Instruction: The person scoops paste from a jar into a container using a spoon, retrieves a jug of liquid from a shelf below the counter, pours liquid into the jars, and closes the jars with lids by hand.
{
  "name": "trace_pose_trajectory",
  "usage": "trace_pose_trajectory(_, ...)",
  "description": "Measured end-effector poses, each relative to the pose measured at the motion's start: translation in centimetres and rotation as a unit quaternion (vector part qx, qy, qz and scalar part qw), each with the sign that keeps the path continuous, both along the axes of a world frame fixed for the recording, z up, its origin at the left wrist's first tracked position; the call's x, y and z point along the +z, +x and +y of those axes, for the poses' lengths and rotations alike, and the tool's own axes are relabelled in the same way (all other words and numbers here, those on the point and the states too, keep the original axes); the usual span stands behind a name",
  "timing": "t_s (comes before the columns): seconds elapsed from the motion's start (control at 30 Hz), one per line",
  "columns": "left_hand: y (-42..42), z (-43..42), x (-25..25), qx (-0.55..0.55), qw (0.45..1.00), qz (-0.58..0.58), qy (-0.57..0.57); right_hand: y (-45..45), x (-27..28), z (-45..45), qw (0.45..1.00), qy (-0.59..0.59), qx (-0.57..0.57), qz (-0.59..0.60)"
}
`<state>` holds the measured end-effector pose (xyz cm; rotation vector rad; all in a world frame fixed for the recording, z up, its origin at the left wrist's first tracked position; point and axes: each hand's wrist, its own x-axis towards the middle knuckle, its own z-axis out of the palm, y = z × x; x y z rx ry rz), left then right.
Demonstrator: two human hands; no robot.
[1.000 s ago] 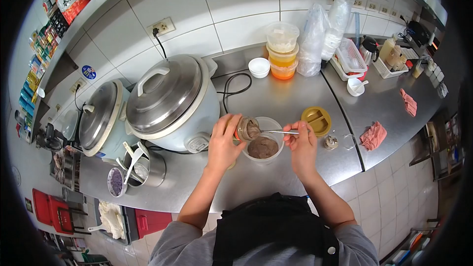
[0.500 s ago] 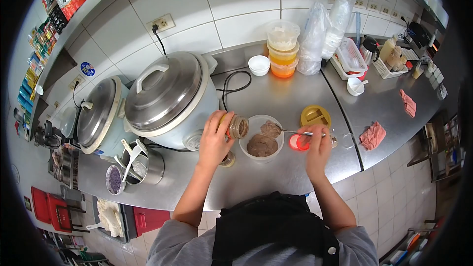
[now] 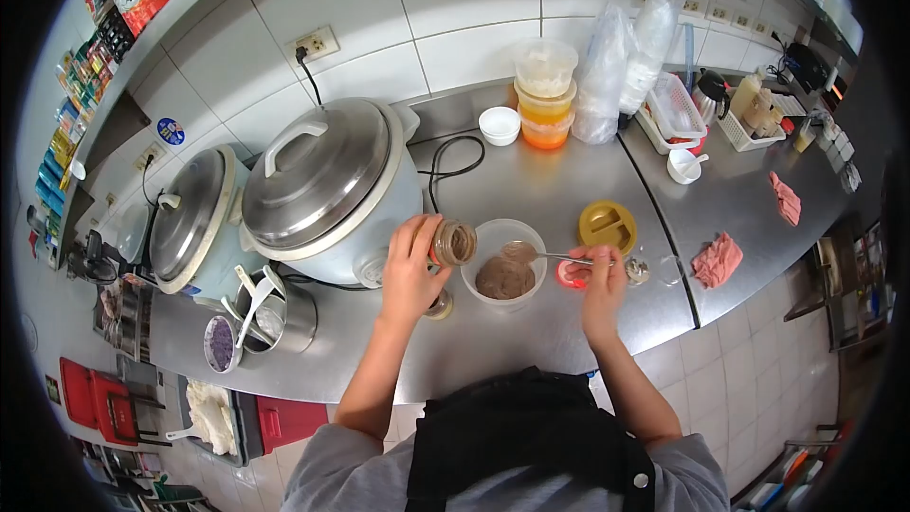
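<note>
My left hand [image 3: 409, 265] is wrapped round a small glass jar [image 3: 456, 243], tilted so its mouth faces the bowl on its right; brown residue coats the inside. In my right hand [image 3: 601, 294] the handle of a metal spoon [image 3: 559, 257] is gripped, its head over the bowl with brown paste on it. Between my hands stands a clear plastic bowl [image 3: 471, 277] holding greyish-brown paste [image 3: 505, 280]. A red lid [image 3: 572, 274] lies beside my right hand, partly covered by it. Behind that hand is a yellow lid [image 3: 608, 226]. Another small jar [image 3: 439, 304] stands below the held one.
Two large cookers [image 3: 327, 180] with metal lids stand at the left. Near them are a metal pot [image 3: 294, 318] with utensils and a cup of purple food [image 3: 221, 345]. Stacked tubs [image 3: 545, 104] stand at the back. A pink cloth [image 3: 718, 260] lies at right.
The spoon's head has dropped slightly and moved left in the bowl, with less paste on it. My right hand has shifted a little left and down. The jar stays almost where it was.
</note>
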<state>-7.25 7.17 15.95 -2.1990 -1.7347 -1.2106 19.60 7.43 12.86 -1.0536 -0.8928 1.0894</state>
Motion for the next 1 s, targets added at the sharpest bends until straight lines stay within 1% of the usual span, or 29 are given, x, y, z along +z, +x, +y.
trace_pose_trajectory(0.03,0.0,-0.1,-0.2,0.002,1.000,-0.008,-0.004,0.4,0.3,0.3,1.000,0.002,0.000,0.001)
trace_pose_trajectory(0.1,0.1,-0.1,-0.3,0.004,1.000,-0.017,-0.009,1.1,0.7,0.5,0.994,0.028,-0.009,0.101)
trace_pose_trajectory(0.23,1.0,-0.5,-0.3,0.022,0.999,-0.027,0.003,0.2,4.8,-1.2,0.991,0.043,0.003,0.123)
trace_pose_trajectory(0.3,1.6,-0.5,-0.2,0.028,0.999,-0.032,0.010,-0.7,5.8,-1.9,0.993,0.069,0.056,0.081)
trace_pose_trajectory(0.33,1.9,-0.6,0.0,0.029,0.999,-0.034,0.004,-1.3,6.2,-2.2,0.993,0.070,0.055,0.082)
trace_pose_trajectory(0.4,2.3,-0.8,0.1,0.030,0.999,-0.035,0.001,-2.5,6.5,-2.8,0.985,0.126,0.106,0.050)
trace_pose_trajectory(0.43,2.5,-0.8,0.1,0.033,0.999,-0.036,0.004,-2.8,6.3,-2.9,0.985,0.128,0.107,0.050)
trace_pose_trajectory(0.5,2.8,-0.8,0.2,0.035,0.999,-0.038,0.008,-3.4,5.7,-3.1,0.970,0.199,0.124,-0.061)
trace_pose_trajectory(0.53,3.0,-0.9,0.2,0.041,0.998,-0.038,0.012,-3.6,5.9,-3.3,0.970,0.200,0.124,-0.061)
trace_pose_trajectory(0.6,3.1,-0.9,0.2,0.047,0.998,-0.038,0.015,-4.0,6.2,-3.7,0.937,0.264,0.119,-0.195)
trace_pose_trajectory(0.7,3.1,-0.9,-0.2,0.032,0.998,-0.051,0.016,-4.5,6.1,-3.6,0.923,0.293,0.118,-0.222)
trace_pose_trajectory(0.73,3.0,-0.8,-0.3,0.010,0.997,-0.075,0.002,-4.4,6.2,-3.6,0.923,0.292,0.119,-0.222)
trace_pose_trajectory(0.77,2.9,-0.9,-0.3,-0.011,0.995,-0.100,-0.013,-4.4,6.4,-3.5,0.923,0.294,0.137,-0.208)
trace_pose_trajectory(0.8,2.9,-0.9,-0.4,-0.010,0.995,-0.101,-0.014,-4.3,6.5,-3.4,0.923,0.295,0.156,-0.193)
trace_pose_trajectory(0.83,2.8,-0.8,-0.3,-0.022,0.994,-0.106,-0.014,-4.2,6.6,-3.1,0.922,0.295,0.158,-0.194)
trace_pose_trajectory(0.87,2.7,-0.8,-0.3,-0.034,0.993,-0.112,-0.015,-3.9,6.7,-2.9,0.913,0.303,0.184,-0.202)
trace_pose_trajectory(0.9,2.6,-0.7,-0.3,-0.033,0.993,-0.114,-0.015,-3.7,6.8,-2.8,0.903,0.312,0.209,-0.209)
trace_pose_trajectory(0.93,2.4,-0.7,-0.3,-0.034,0.994,-0.101,-0.011,-3.4,6.8,-2.7,0.903,0.312,0.210,-0.210)
trace_pose_trajectory(1.0,2.3,-0.5,-0.2,-0.035,0.995,-0.091,-0.006,-2.9,7.0,-2.4,0.905,0.287,0.265,-0.171)
